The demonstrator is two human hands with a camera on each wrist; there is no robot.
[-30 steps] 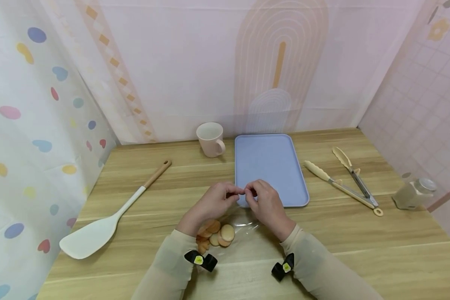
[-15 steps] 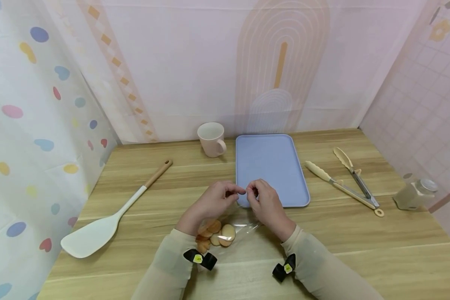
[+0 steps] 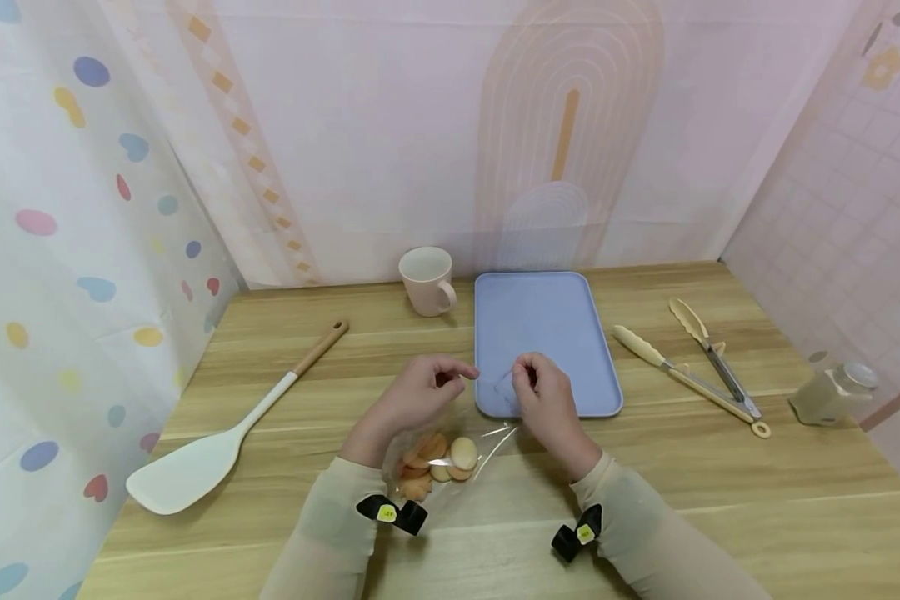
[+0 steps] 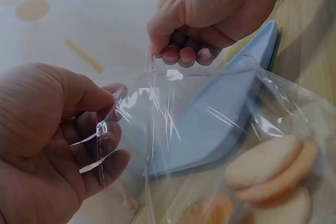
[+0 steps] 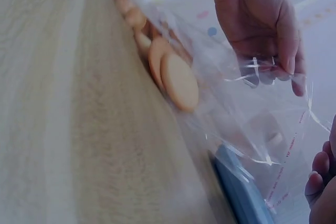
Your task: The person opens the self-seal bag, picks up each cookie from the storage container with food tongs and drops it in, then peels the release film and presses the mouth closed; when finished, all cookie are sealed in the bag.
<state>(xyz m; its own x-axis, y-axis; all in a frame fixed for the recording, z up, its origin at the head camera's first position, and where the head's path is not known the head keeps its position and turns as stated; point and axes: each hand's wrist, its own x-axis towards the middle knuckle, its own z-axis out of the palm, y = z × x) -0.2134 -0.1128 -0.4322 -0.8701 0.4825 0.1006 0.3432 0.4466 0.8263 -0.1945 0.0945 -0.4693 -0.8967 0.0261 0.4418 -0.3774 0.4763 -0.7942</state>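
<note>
A clear plastic bag (image 3: 492, 454) with several round biscuits (image 3: 463, 452) and orange ones (image 4: 207, 211) inside lies between my forearms. My left hand (image 3: 418, 396) pinches one side of its edge between thumb and forefinger, the other fingers loosely bent behind the film (image 4: 173, 108). Opposite it, my right hand (image 3: 551, 398) pinches another part of the edge, fingers curled. In the left wrist view the film stretches between both hands, and a thin red line runs along it. Both hands are near the front of a light blue tray (image 3: 536, 325), the right one over its front part.
A pink mug (image 3: 427, 282) stands at the back, left of the tray. A white spatula with a wooden handle (image 3: 232, 429) lies to the left. On the right are spread cream tongs (image 3: 690, 375) and a lidded glass jar (image 3: 832, 394). Printed curtains surround the table.
My hands have drawn apart, the right one moving right and the left one slightly left. The bag's film is now stretched between them, and more of the biscuits show.
</note>
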